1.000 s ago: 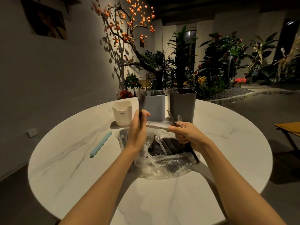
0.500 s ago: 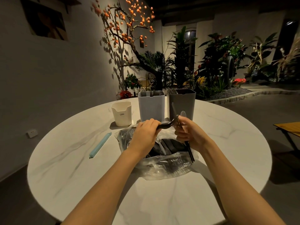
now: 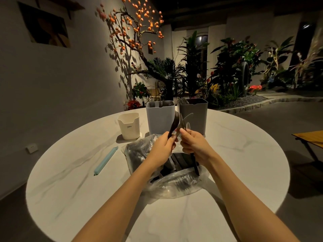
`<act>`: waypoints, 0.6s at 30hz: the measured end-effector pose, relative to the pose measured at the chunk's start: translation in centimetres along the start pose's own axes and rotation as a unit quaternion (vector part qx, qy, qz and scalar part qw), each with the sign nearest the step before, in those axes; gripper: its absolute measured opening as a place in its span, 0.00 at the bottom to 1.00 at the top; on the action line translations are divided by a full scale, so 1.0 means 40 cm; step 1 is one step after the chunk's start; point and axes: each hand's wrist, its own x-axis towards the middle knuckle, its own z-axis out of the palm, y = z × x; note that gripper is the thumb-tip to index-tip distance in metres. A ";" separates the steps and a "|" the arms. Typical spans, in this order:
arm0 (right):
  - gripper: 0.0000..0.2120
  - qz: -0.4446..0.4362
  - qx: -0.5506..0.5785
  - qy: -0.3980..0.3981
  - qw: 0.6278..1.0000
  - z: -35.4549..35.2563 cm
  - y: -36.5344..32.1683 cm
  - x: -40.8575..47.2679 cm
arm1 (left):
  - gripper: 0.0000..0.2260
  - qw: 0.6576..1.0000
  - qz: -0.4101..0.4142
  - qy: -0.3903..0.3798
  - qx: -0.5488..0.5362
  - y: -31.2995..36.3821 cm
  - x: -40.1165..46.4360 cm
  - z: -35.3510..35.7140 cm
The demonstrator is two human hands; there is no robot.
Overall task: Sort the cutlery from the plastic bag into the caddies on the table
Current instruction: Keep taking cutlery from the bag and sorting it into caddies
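Observation:
A clear plastic bag [image 3: 176, 187] of black and clear cutlery lies in the middle of the round table [image 3: 70, 189]. Above it, my left hand [image 3: 163, 148] grips a black fork [image 3: 174, 124] with its tines pointing up. Close beside it, my right hand [image 3: 194, 145] holds a bundle of cutlery [image 3: 186, 125], with clear pieces above the fist and a black handle hanging below. Behind stand three caddies: a small white caddy [image 3: 129, 125], a light grey caddy [image 3: 160, 117] and a dark grey caddy [image 3: 194, 114], the two grey ones with cutlery inside.
A pale blue bag clip [image 3: 105, 160] lies on the table left of the bag. A wooden table's corner [image 3: 311, 138] shows at the right edge. Plants and a tree with orange fruit stand behind the table.
My left hand laid its fork sideways against the right hand, then stood it upright again close to the right hand. The right hand stayed above the bag with its bundle.

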 end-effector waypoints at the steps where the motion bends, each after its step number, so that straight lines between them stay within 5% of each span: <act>1: 0.12 0.000 -0.007 0.004 1.000 0.004 0.001 0.002 | 0.10 0.999 -0.014 -0.007 -0.028 0.004 0.000 0.001; 6: 0.12 -0.021 -0.026 0.048 0.998 0.026 0.001 0.007 | 0.11 0.983 -0.075 -0.056 -0.160 0.012 -0.007 0.003; 12: 0.10 -0.034 -0.036 0.097 0.994 0.037 0.011 0.017 | 0.13 0.965 -0.115 -0.029 -0.232 0.009 -0.006 0.016; 18: 0.13 0.002 -0.027 0.137 0.990 0.027 0.013 0.033 | 0.13 0.975 -0.135 0.047 -0.167 0.004 0.008 0.011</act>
